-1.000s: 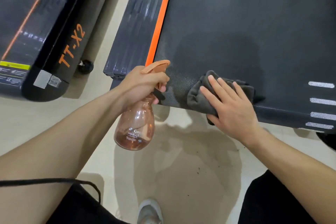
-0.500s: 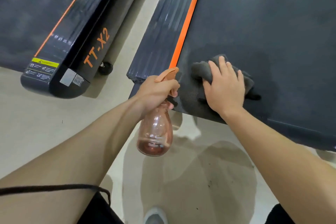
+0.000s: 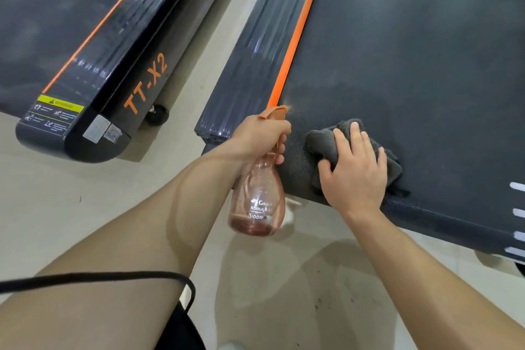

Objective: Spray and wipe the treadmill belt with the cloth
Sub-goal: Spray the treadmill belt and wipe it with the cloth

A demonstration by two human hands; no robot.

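Note:
The dark treadmill belt (image 3: pixel 412 60) fills the upper right, bordered on its left by an orange strip and a ribbed side rail. My right hand (image 3: pixel 355 170) lies flat with spread fingers on a crumpled dark grey cloth (image 3: pixel 321 139), pressing it onto the belt near its rear left corner. My left hand (image 3: pixel 260 133) grips the neck and trigger of a clear pink spray bottle (image 3: pixel 257 202), whose orange nozzle points at the belt just left of the cloth. A faint mist shows at the nozzle tip.
A second treadmill (image 3: pixel 93 65) marked TT-X2 lies to the left, with a narrow strip of beige floor (image 3: pixel 199 60) between the two. Floor with a damp-looking patch (image 3: pixel 298 293) lies below the belt's rear edge. A black cord (image 3: pixel 113 277) crosses my left forearm.
The cloth and my right hand slid forward and left along the belt, then back toward its rear edge. The bottle stayed beside the belt's left corner, and mist now shows at its nozzle.

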